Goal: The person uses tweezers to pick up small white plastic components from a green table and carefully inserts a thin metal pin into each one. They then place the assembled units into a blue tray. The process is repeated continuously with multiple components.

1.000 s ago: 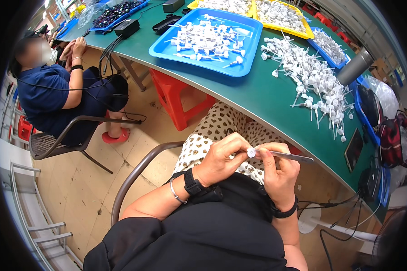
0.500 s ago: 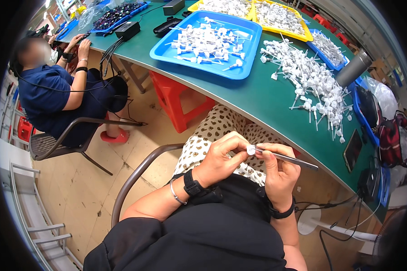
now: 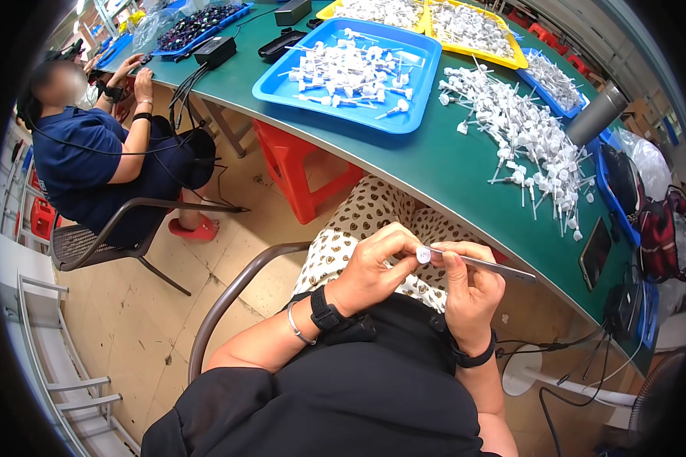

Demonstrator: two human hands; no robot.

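Note:
Above my lap, my left hand (image 3: pixel 375 265) pinches a small white plastic piece with a round face (image 3: pixel 424 255) between thumb and fingertips. My right hand (image 3: pixel 471 295) is closed around a slim grey metal tool (image 3: pixel 501 269); its narrow end meets the white piece and its wider end sticks out to the right. Whether it is a pair of tweezers or a blade, I cannot tell. On the green table (image 3: pixel 465 171) ahead, a blue tray (image 3: pixel 263 90) bears many similar white pieces with thin stems. A loose heap of white stemmed pieces (image 3: pixel 522 126) lies to its right.
Yellow trays (image 3: pixel 511 57) of white parts stand at the back. A grey cylinder (image 3: pixel 598 114), a phone (image 3: pixel 594 254) and a black adapter (image 3: pixel 623 308) line the right side. A red stool (image 3: pixel 282 164) is under the table. A co-worker (image 3: pixel 84 156) sits at left.
The white piece has turned slightly, so its round face shows more toward me. The metal tool has tilted a little. Both hands keep nearly the same place.

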